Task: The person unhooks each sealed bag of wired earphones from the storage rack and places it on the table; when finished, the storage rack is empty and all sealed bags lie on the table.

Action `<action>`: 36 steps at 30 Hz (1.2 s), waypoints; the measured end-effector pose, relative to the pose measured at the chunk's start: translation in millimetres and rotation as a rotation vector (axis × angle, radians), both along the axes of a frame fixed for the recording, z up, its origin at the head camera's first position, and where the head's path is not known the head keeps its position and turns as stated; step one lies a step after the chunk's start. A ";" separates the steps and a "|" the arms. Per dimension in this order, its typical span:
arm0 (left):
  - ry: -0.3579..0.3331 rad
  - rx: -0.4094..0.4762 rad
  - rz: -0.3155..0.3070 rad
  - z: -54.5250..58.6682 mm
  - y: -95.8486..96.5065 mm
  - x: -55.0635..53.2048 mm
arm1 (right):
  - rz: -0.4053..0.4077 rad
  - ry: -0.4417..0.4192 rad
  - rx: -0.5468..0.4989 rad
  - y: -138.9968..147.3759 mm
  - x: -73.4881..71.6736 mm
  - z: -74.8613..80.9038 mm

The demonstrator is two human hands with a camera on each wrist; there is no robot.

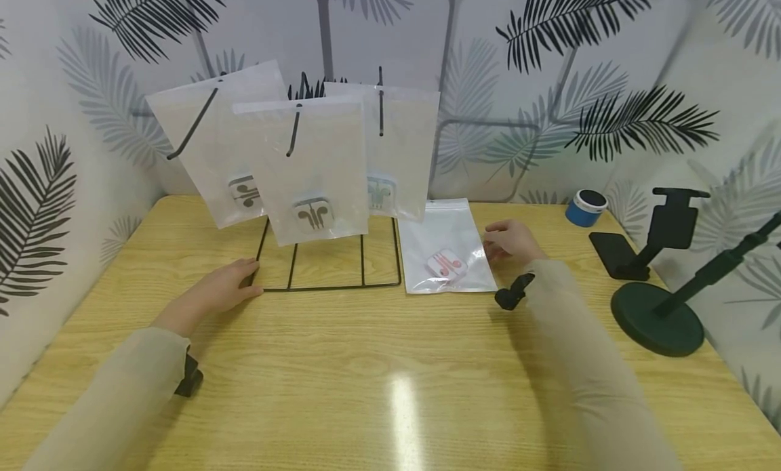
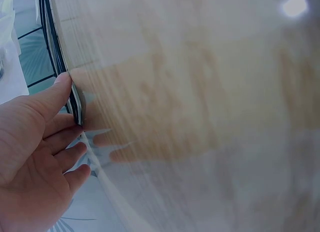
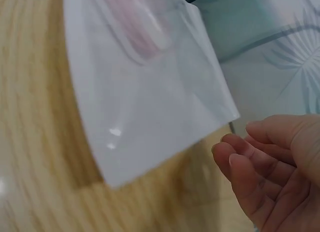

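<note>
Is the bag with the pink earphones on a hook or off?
Off: the bag lies on the table beside the wire rack.

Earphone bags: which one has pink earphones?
The bag beside the right hand; the other three bags hang on hooks, with none showing pink.

A yellowish wooden table carries everything. The base of a black wire rack stands on it, with a white bag lying just to its right. Farther right are a blue jar, a black phone holder, whose flat part is probably its base, and a stand with a dark round foot.
</note>
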State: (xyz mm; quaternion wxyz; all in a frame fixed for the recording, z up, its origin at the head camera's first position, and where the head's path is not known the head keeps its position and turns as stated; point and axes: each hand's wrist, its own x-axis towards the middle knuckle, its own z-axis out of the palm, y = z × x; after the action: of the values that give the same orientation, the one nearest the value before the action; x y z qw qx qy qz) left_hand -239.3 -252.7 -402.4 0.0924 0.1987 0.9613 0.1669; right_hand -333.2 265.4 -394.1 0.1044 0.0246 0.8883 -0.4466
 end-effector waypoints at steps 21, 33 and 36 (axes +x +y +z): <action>-0.010 -0.004 0.001 3.5 3.5 1.3 | 0.088 0.299 -0.132 -39.9 -0.7 99.2; -0.011 -0.010 0.009 3.7 5.0 2.0 | 0.151 0.390 -0.235 -102.4 -8.6 111.2; -0.014 -0.015 0.011 5.1 5.9 2.7 | 0.147 0.391 -0.291 -113.0 -10.1 105.6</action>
State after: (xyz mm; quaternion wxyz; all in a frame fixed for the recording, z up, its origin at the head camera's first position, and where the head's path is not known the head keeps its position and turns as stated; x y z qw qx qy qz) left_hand -236.6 -246.8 -397.3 0.0997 0.1914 0.9630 0.1617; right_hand -343.4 152.4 -288.4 -0.0349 -0.1421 0.8174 -0.5571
